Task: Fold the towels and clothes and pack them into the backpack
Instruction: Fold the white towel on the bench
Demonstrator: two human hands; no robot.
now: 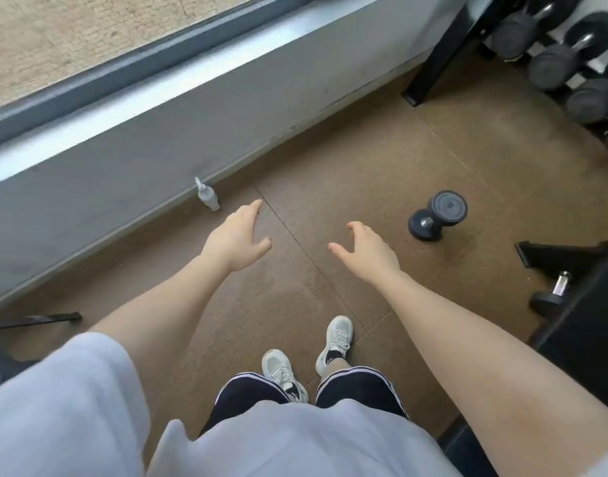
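Over the floor (pixel 330 149), left hand (pixel 235 235) and right hand (pixel 368 251) are hovering wide, holding nothing; towels, clothes, backpack are lying out of view; likely soft, light, best pinched at corners.

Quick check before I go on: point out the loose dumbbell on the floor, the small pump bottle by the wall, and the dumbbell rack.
Loose dumbbell (pixel 437 215), head view, on its handle between the two heads.
Pump bottle (pixel 208 197), head view, on its body.
Dumbbell rack (pixel 437 60), head view, on its black slanted leg.
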